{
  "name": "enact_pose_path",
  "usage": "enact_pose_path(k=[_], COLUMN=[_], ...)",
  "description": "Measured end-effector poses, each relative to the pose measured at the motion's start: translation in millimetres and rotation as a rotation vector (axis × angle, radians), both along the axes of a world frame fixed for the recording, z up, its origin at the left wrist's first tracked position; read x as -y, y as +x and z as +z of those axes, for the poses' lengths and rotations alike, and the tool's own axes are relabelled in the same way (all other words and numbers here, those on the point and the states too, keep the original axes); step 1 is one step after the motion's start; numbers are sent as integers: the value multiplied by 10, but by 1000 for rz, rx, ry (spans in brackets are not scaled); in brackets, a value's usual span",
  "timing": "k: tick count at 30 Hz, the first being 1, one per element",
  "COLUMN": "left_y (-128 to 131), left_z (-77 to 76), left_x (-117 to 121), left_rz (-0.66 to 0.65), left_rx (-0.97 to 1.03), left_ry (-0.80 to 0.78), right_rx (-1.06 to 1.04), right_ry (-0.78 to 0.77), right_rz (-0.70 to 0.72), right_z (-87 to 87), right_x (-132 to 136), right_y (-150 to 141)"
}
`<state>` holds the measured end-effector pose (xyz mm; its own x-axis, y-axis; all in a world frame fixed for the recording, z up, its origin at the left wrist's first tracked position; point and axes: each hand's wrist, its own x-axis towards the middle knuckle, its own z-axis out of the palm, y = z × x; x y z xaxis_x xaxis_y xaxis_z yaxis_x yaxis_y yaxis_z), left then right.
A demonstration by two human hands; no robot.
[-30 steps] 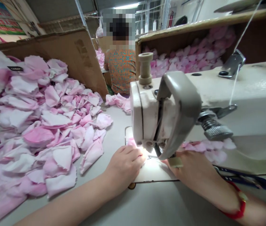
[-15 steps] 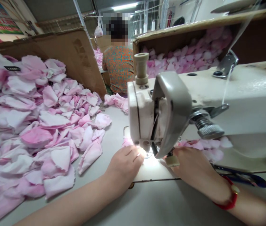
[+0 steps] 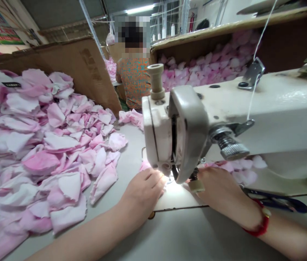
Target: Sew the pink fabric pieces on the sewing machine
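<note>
Under the lit head of a white sewing machine (image 3: pixel 157 137), my left hand (image 3: pixel 145 190) rests beside the needle area, its fingers closed and pressed on a pink fabric piece (image 3: pixel 144 165) that shows just behind them. My right hand (image 3: pixel 220 186) is on the other side of the needle, fingers bent inward. Its fingertips are partly hidden by the machine head and the presser foot, so what they grip cannot be made out. Behind that hand, small pink and white fabric pieces (image 3: pixel 244 170) lie under the machine arm. White thread (image 3: pixel 251 98) runs down to the tension knob (image 3: pixel 233 146).
A large heap of pink and white fabric pieces (image 3: pixel 52 156) covers the table's left side, against a cardboard sheet (image 3: pixel 74 65). Dark-handled thread snips (image 3: pixel 281 201) lie beside my right wrist. Behind the machine, a cardboard box (image 3: pixel 224 34) holds more pink pieces. A person (image 3: pixel 134 79) sits ahead.
The view has shifted slightly, so the machine appears a little farther left. Both hands stay almost in place at the needle, with only very small movement.
</note>
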<state>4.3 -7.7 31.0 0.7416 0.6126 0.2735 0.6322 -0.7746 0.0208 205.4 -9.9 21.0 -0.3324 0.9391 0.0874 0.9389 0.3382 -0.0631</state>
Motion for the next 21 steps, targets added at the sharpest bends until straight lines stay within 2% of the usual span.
enact_pose_path(k=[11, 17, 19, 21], left_y=[-72, -86, -90, -93], left_z=[-181, -170, -144, -127], left_x=[-108, -133, -123, -115], left_rz=[24, 13, -3, -17], left_rx=[-70, -17, -1, 11], left_ry=[83, 64, 42, 39], right_rx=[-5, -25, -22, -24], right_ry=[57, 33, 23, 13], right_rz=[-16, 2, 49, 157], right_z=[43, 83, 70, 50], right_x=[1, -64, -75, -67], right_y=[-10, 54, 68, 67])
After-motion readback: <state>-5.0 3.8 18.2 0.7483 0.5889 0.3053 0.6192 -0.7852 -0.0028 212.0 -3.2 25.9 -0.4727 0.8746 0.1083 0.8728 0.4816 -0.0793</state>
